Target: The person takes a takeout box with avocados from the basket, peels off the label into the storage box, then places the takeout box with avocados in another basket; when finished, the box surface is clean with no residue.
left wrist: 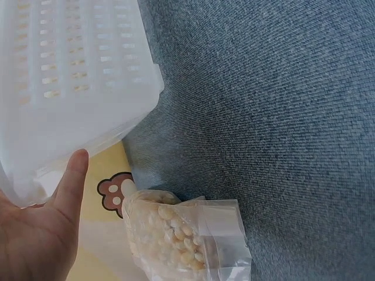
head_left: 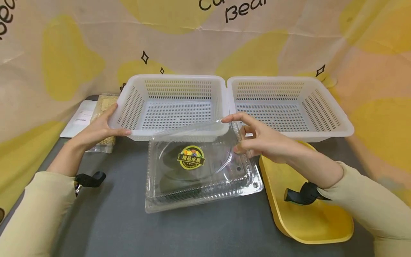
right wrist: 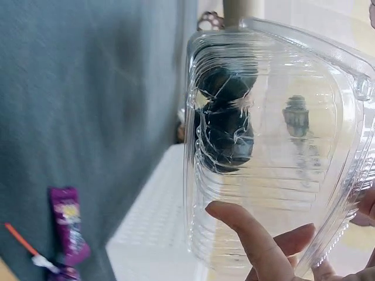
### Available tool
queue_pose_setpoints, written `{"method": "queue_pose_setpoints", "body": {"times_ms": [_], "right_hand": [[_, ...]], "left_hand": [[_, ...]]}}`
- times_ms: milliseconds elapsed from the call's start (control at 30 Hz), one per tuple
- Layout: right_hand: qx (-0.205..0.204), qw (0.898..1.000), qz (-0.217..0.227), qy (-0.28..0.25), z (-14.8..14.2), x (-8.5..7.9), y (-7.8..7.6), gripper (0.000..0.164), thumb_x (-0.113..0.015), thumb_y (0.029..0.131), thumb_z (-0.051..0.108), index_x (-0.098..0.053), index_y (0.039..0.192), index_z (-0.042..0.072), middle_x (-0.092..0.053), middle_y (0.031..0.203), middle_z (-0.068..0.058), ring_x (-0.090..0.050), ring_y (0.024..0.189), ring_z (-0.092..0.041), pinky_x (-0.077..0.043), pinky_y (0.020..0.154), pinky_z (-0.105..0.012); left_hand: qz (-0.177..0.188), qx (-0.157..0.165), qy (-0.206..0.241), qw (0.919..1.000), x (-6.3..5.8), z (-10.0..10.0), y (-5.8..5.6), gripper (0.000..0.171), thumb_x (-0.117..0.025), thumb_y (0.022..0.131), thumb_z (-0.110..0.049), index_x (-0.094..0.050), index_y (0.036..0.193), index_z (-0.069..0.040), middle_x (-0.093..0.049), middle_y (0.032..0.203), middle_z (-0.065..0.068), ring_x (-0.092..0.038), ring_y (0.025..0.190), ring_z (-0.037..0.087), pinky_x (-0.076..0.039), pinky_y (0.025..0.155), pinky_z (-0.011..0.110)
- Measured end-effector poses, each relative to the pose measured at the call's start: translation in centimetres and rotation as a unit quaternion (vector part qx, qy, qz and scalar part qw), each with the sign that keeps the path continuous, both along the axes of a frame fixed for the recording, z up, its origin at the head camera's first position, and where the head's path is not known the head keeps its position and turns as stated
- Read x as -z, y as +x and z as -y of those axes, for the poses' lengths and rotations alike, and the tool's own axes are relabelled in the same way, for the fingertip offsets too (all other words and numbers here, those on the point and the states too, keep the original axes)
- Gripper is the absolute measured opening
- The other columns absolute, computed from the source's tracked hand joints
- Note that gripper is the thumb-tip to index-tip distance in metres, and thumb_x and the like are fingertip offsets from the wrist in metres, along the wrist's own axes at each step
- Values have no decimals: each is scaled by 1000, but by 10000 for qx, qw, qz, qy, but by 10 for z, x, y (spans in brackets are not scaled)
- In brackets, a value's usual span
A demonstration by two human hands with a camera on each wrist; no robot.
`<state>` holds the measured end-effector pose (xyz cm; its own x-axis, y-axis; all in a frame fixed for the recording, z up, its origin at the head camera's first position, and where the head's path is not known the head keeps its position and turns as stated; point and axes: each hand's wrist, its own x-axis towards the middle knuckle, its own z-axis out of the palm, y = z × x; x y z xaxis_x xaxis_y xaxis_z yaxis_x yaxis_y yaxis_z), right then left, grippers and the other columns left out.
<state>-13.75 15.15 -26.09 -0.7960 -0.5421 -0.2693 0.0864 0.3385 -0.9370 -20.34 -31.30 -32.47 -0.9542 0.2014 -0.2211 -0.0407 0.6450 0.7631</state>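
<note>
My left hand (head_left: 99, 126) is spread around the front left corner of the left white plastic basket (head_left: 134, 137), thumb along the front rim and index finger along the side. A finger lies straight against the basket's wall (left wrist: 76, 120) in the left wrist view. By its right side, my right hand (head_left: 263, 139) holds a clear plastic fruit container (head_left: 167, 185). The container has a round fruit label (head_left: 191, 157) and tilts in front of the left basket, overlapping its front rim in the head view. Dark shapes show through the plastic (right wrist: 281, 193) in the right wrist view.
A second white basket (head_left: 345, 130) stands at the right. Under my right forearm is a yellow tub (head_left: 302, 228). Clear bags (left wrist: 176, 234) with pale pieces and a white packet (head_left: 78, 119) lie at the left. A purple packet (right wrist: 69, 225) appears in the right wrist view.
</note>
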Motion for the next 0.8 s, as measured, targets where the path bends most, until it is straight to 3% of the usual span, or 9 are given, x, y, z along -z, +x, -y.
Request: {"method": "queue_pose_setpoints", "body": {"times_ms": [133, 333, 467, 800], "right_hand": [[-51, 9996, -116, 266, -7, 13, 15, 71, -67, 79, 9, -40, 143, 25, -40, 90, -10, -53, 69, -16, -51, 59, -28], [-26, 9998, 91, 166, -15, 28, 32, 70, -66, 81, 7, -38, 144, 19, -39, 85, -8, -56, 69, -15, -56, 63, -29], [95, 9995, 289, 120, -19, 35, 38, 70, -63, 80, 6, -37, 144, 19, -36, 89, -7, -56, 74, -15, -57, 66, -30], [216, 9965, 795, 153, -20, 49, 45, 68, -62, 79, 7, -35, 140, 17, -39, 89, -8, -51, 65, -14, -45, 56, -22]], "left_hand": [[-8, -20, -8, 10000, 0, 1, 0, 115, -75, 87, -24, 15, 158, -22, -12, 166, 21, -39, 135, 36, -25, 115, 58], [-85, -60, -88, 9999, 0, 1, 1, 114, -76, 86, -24, 12, 159, -23, -16, 165, 20, -40, 130, 33, -27, 113, 56], [-67, -47, -116, 9999, -1, 0, 1, 115, -76, 85, -26, 13, 159, -23, -17, 164, 21, -41, 129, 34, -28, 112, 55], [-46, -44, -183, 9998, -3, 0, 2, 113, -75, 86, -28, 11, 159, -23, -24, 163, 18, -43, 125, 27, -31, 104, 38]]}}
